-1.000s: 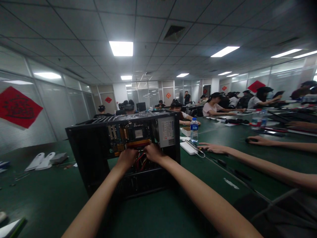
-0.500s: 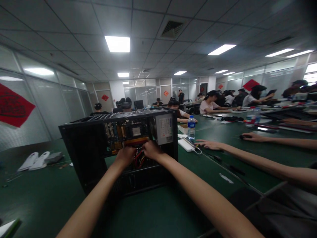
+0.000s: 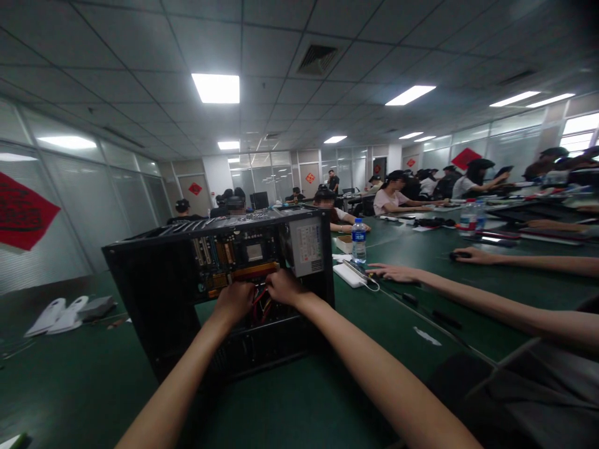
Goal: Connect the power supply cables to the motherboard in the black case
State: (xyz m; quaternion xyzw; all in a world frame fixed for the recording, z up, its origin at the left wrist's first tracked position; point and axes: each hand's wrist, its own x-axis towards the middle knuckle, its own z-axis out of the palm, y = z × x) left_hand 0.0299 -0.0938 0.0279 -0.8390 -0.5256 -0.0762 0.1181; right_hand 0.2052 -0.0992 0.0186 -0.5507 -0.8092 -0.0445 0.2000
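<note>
A black computer case (image 3: 147, 293) stands on the table with its side open toward me. Inside it are a motherboard (image 3: 219, 255) and, at the upper right, a silver power supply (image 3: 307, 245) with a label. Both my hands reach into the lower middle of the case, just under the motherboard. My left hand (image 3: 236, 299) and my right hand (image 3: 284, 287) are closed close together on red and yellow power cables (image 3: 259, 308). The cables run between them and hang below. My fingertips are partly hidden, so the exact grip does not show.
On the green table (image 3: 290, 405), right of the case, are a water bottle (image 3: 359, 240), a white power bank (image 3: 349, 274) and dark cables. A co-worker's hand (image 3: 395, 272) rests close by. White slipper-like items (image 3: 47, 316) and a grey block (image 3: 97, 308) lie left.
The whole view has shifted a little, with the case now slightly further left and lower. Both my hands stay at the same cables in the case, almost unmoved.
</note>
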